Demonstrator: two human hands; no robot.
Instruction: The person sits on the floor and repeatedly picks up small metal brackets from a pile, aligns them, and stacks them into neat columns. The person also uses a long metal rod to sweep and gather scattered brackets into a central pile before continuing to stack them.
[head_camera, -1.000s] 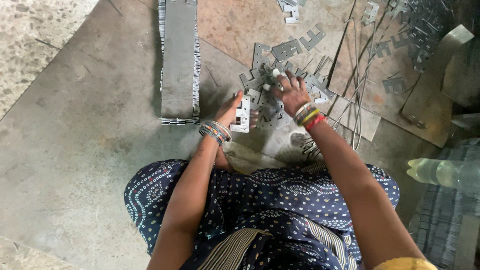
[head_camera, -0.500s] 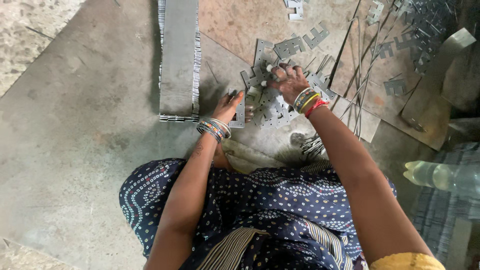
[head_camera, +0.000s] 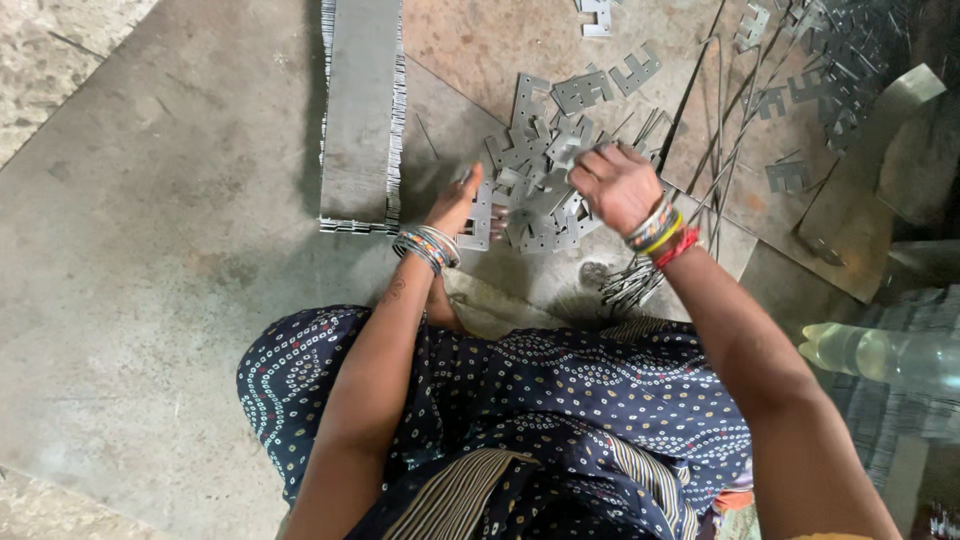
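Right hand (head_camera: 618, 183) is curled over the pile, fingers closed, looks like it pinches one thin stamped metal plate (head_camera: 585, 152) at the edge; the exact contact is hidden under the knuckles. Left hand (head_camera: 458, 203) has fingers pressed against a small upright stack of plates (head_camera: 478, 218), thumb on one side, so it is clamped, not spread.

Between the two hands, and just beyond them, lies the loose pile of E-shaped laminations (head_camera: 540, 195), overlapping at all angles. More of the same are scattered further out past the right hand (head_camera: 610, 80). Left of the left hand, touching nothing it holds, sits a long neat stack of laminations on edge (head_camera: 362, 110). Near the right wrist: a bundle of thin metal strips (head_camera: 630, 285) on the steel floor sheet (head_camera: 150, 250).

Handling judgement: each plate is light, stiff and flat, and probably springy if bent. Edges are likely sharp from stamping and the faces slick, so plates slide over each other. Best hold: pinch across the flat faces near the solid spine, not the legs, which snag on neighbours. A stack needs side pressure or it fans out.
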